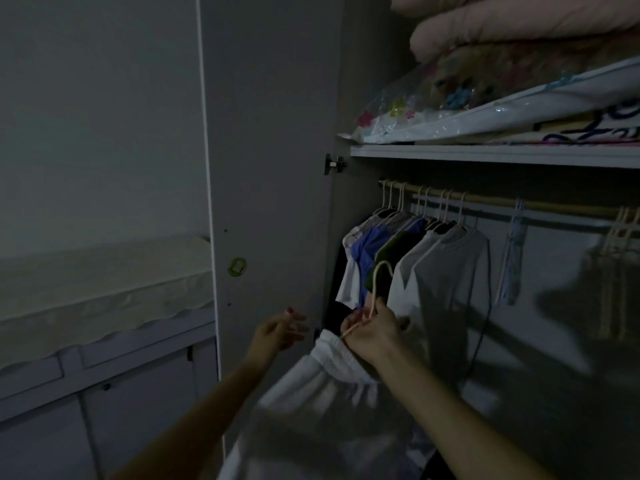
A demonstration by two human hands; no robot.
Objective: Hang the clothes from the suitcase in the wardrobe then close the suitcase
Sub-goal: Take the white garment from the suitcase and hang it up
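Below the wardrobe rail point(485, 199), right hand point(372, 336) gripping hanger point(375, 289) with white garment point(322, 386), left hand point(280, 329) loose beside.

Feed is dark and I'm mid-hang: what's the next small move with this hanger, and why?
Probably raise the right hand and hook the cream hanger over the wooden rail, in the gap right of the white shirts. The white garment already hangs from it, the hook points up, and the left hand is free.

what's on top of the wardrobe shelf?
On the shelf lies a clear zip bag of floral bedding, with pink quilts stacked above. The bag's full contents and the shelf's back are hidden.
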